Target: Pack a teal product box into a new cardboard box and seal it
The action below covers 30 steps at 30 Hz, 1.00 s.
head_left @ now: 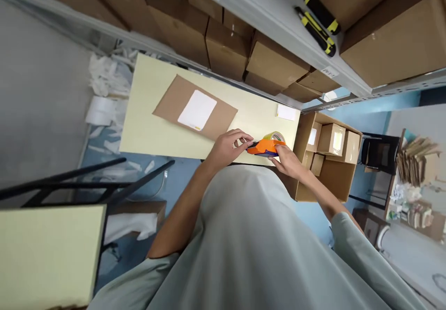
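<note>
An orange tape dispenser (265, 147) with a roll of tape sits at the near edge of a pale yellow table (149, 115). My right hand (287, 159) grips the dispenser's body from the right. My left hand (228, 146) pinches at its front end, fingers curled on the tape end or blade area. A flat brown cardboard piece (219, 117) with a white label (197, 110) lies on the table to the left of my hands.
Shelving above holds several brown boxes (226, 50) and two yellow-black utility knives (318, 22). An open carton (327, 154) with small boxes stands right of the table. White packing scraps (104, 92) litter the blue floor on the left. A second table (49, 254) is at lower left.
</note>
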Each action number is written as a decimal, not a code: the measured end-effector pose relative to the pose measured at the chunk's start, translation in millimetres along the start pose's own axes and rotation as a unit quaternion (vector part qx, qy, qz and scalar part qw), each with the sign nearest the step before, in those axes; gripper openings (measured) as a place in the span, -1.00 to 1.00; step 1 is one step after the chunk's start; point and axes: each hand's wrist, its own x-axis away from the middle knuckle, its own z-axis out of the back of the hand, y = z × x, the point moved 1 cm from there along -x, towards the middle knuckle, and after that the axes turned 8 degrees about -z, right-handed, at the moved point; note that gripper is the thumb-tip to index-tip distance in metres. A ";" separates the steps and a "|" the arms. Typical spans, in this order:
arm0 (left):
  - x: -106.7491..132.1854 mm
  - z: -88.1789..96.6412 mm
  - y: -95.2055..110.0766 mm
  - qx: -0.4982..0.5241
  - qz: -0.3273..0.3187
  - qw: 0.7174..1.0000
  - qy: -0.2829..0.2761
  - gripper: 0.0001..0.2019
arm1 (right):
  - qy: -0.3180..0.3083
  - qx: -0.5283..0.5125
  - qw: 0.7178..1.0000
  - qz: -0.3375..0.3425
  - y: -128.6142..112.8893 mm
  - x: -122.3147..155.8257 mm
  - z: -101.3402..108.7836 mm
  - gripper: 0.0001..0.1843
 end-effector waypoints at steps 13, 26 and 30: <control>98.8 -74.3 -49.1 -0.052 0.112 0.957 0.263 -0.89 | -0.162 0.148 0.968 0.118 23.0 -32.9 -42.3 -0.53; 184.7 -64.1 -102.2 -0.064 0.182 0.849 0.492 -0.83 | -0.211 0.319 0.918 0.102 48.7 -30.3 -30.5 -0.50; 158.8 -42.1 -138.8 -0.035 0.170 0.856 0.486 -0.86 | -0.128 0.352 0.924 0.078 72.1 -35.8 -32.8 -0.49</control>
